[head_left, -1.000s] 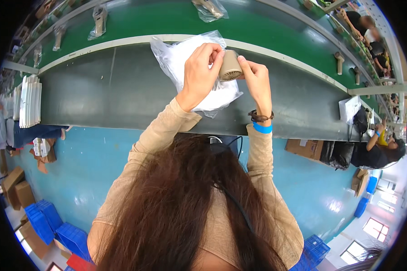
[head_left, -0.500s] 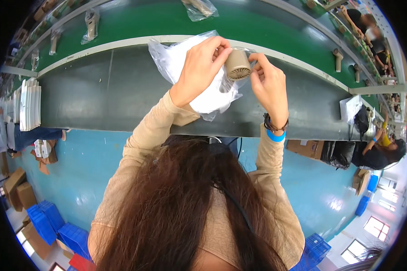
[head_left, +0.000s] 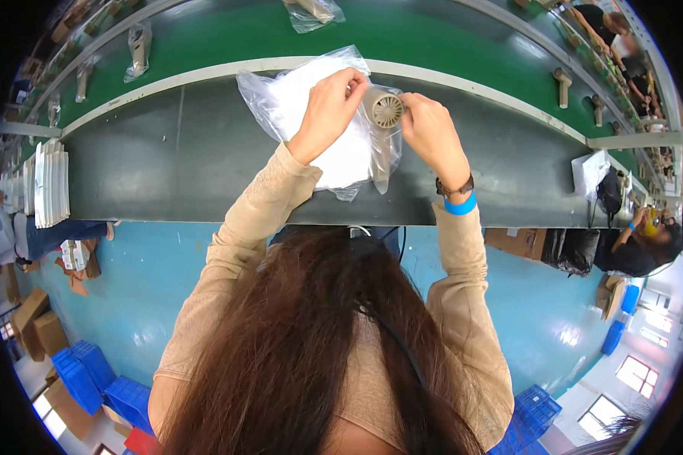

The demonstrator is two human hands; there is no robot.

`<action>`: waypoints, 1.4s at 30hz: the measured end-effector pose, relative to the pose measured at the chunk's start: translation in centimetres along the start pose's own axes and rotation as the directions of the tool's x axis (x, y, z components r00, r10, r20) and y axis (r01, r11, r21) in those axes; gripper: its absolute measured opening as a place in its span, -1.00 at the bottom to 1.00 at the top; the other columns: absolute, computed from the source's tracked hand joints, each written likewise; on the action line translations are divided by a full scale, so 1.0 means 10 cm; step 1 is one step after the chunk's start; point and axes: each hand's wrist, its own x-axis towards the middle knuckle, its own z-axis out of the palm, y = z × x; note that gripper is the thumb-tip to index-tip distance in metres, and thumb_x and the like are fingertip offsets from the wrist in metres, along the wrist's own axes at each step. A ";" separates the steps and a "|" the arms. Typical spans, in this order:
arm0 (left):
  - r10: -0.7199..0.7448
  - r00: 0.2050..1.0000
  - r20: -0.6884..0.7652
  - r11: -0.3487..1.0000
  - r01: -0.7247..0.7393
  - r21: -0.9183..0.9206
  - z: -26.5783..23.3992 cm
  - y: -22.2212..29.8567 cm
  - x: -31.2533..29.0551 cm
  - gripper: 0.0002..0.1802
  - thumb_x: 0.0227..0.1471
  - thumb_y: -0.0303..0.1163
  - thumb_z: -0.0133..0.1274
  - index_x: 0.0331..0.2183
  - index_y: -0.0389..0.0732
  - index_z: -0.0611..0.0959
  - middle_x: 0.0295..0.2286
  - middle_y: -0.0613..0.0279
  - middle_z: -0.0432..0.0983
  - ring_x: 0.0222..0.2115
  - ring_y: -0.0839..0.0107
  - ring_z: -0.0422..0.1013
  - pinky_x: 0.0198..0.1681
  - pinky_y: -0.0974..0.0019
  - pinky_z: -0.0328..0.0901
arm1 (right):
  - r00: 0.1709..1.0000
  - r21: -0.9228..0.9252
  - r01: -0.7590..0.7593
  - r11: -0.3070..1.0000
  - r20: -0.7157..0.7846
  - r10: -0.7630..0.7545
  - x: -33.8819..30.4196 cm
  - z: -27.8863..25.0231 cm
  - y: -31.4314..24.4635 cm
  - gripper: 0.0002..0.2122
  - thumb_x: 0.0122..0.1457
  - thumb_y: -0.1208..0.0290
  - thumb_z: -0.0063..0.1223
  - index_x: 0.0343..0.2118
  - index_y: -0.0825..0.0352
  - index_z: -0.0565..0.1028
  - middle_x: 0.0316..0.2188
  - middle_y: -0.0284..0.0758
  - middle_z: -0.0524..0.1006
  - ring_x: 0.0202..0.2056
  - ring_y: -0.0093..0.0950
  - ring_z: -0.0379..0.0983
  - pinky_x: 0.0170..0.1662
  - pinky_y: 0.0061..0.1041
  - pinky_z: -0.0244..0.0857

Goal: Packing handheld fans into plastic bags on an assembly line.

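Fan [head_left: 388, 112] in clear bag, both hands on film

Worktop [head_left: 508, 178] carries a white plastic-wrapped stack [head_left: 330, 148]; fan's at its R edge, btwn hands; contact below unclear. Bag [head_left: 385, 171] seems to cover the handle. L hand [head_left: 328, 108] & R hand [head_left: 432, 135] each pinch, apparently film, either side of the head. Best: spread mouth evenly, ease film up w/o snagging. Fan: tan, round head, radial slots.
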 end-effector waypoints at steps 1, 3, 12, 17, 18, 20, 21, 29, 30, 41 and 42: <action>-0.002 1.000 0.003 1.000 0.002 -0.001 0.02 -0.05 -0.01 -0.81 0.05 -0.36 0.08 -0.36 -0.31 0.59 -0.54 0.15 0.54 -0.57 0.37 0.48 -0.47 0.37 0.33 | 1.000 0.000 -0.003 1.000 0.002 0.003 0.02 -0.01 0.03 -0.77 0.01 0.59 -0.14 -0.28 0.37 0.53 -0.39 -0.03 0.53 -0.33 -0.06 0.47 -0.29 -0.17 0.31; -0.061 0.998 -0.005 0.998 0.061 0.012 0.00 -0.11 -0.02 -0.85 0.01 -0.41 0.08 -0.40 -0.31 0.58 -0.53 0.05 0.53 -0.53 0.17 0.48 -0.43 0.23 0.34 | 0.943 -0.031 -0.016 0.999 0.333 0.025 0.11 -0.05 0.07 -0.83 0.02 0.55 -0.09 -0.33 0.39 0.52 -0.41 -0.02 0.51 -0.42 -0.09 0.44 -0.33 -0.27 0.32; -0.082 0.986 0.148 0.993 0.094 -0.071 0.06 -0.20 -0.12 -0.83 -0.01 -0.38 0.11 -0.40 -0.30 0.62 -0.56 0.11 0.55 -0.55 0.32 0.49 -0.44 0.31 0.35 | 0.811 0.665 -0.231 0.711 0.535 -0.237 0.22 -0.11 0.32 -0.89 0.18 0.43 0.02 -0.39 0.36 0.47 -0.39 -0.45 0.41 -0.35 -0.63 0.25 -0.23 -0.62 0.18; -0.177 0.928 0.327 0.856 0.309 -0.414 -0.02 -0.17 0.08 -0.78 0.07 -0.33 0.11 -0.33 -0.30 0.61 -0.53 0.32 0.52 -0.54 0.57 0.42 -0.46 0.47 0.28 | 0.993 0.791 -0.075 0.607 0.003 0.119 0.11 0.10 0.17 -0.86 0.31 0.39 -0.16 -0.26 0.34 0.39 -0.22 -0.43 0.43 -0.08 -0.56 0.34 -0.05 -0.58 0.16; -0.179 0.919 0.351 0.805 0.342 -0.485 -0.08 -0.11 0.17 -0.77 0.11 -0.32 0.08 -0.29 -0.31 0.60 -0.51 0.41 0.50 -0.53 0.65 0.37 -0.45 0.55 0.23 | 0.973 0.845 -0.128 0.520 0.005 0.231 0.15 0.04 0.12 -0.82 0.36 0.33 -0.26 -0.23 0.36 0.29 -0.23 -0.34 0.44 -0.06 -0.46 0.42 -0.04 -0.52 0.24; -0.136 0.919 0.369 0.791 0.325 -0.518 -0.20 0.06 0.50 -0.76 0.11 -0.31 0.09 -0.27 -0.30 0.59 -0.50 0.39 0.49 -0.50 0.64 0.38 -0.42 0.54 0.25 | 0.958 0.822 -0.032 0.569 -0.136 0.251 0.30 -0.04 0.05 -0.81 0.37 0.31 -0.29 -0.24 0.35 0.26 -0.27 -0.29 0.45 -0.12 -0.42 0.46 -0.07 -0.49 0.29; -0.100 0.918 0.385 0.776 0.314 -0.547 -0.24 0.12 0.62 -0.75 0.11 -0.30 0.09 -0.25 -0.30 0.58 -0.49 0.38 0.48 -0.48 0.64 0.39 -0.38 0.53 0.26 | 0.927 0.788 0.056 0.613 -0.270 0.261 0.39 -0.06 0.00 -0.80 0.37 0.30 -0.32 -0.25 0.35 0.23 -0.30 -0.24 0.45 -0.18 -0.37 0.51 -0.11 -0.46 0.33; 0.059 0.989 0.132 0.975 -0.029 -0.219 -0.06 0.51 -0.06 -0.70 0.07 -0.33 0.09 -0.17 -0.18 0.44 -0.42 0.19 0.48 -0.38 0.31 0.47 -0.25 0.32 0.35 | 0.677 0.136 -0.131 0.982 -0.712 0.189 1.79 0.01 1.42 -0.76 0.22 0.36 -0.18 -0.16 0.41 0.38 -0.44 0.02 0.50 -0.40 0.04 0.43 -0.34 -0.10 0.29; 0.051 0.946 0.319 0.994 -0.017 -0.109 -0.04 0.46 -0.33 -0.70 0.02 -0.35 0.11 -0.19 -0.18 0.45 -0.38 0.15 0.46 -0.36 0.21 0.47 -0.24 0.30 0.35 | 0.693 0.002 -0.182 0.983 -0.710 0.130 1.95 0.11 2.02 -0.72 0.17 0.38 -0.12 -0.12 0.44 0.35 -0.47 0.01 0.50 -0.43 0.03 0.44 -0.36 -0.11 0.29; 0.102 0.931 0.350 0.887 -0.244 0.391 -0.15 -0.08 -1.00 -0.77 -0.12 -0.46 0.15 -0.32 -0.23 0.53 -0.20 0.14 0.42 -0.11 0.12 0.32 -0.06 0.16 0.24 | 0.933 -0.308 -0.046 0.950 -0.353 -0.070 2.45 0.70 2.09 -0.63 0.16 0.29 -0.11 -0.08 0.47 0.31 -0.39 -0.05 0.52 -0.34 -0.06 0.47 -0.29 -0.18 0.31; 0.092 0.939 0.331 0.895 -0.224 0.386 -0.14 -0.10 -0.99 -0.80 -0.11 -0.47 0.15 -0.35 -0.23 0.54 -0.22 0.16 0.43 -0.13 0.14 0.34 -0.08 0.17 0.24 | 0.930 -0.299 -0.046 0.953 -0.361 -0.069 2.42 0.63 2.22 -0.66 0.18 0.28 -0.14 -0.11 0.46 0.32 -0.38 -0.05 0.52 -0.34 -0.06 0.47 -0.29 -0.19 0.31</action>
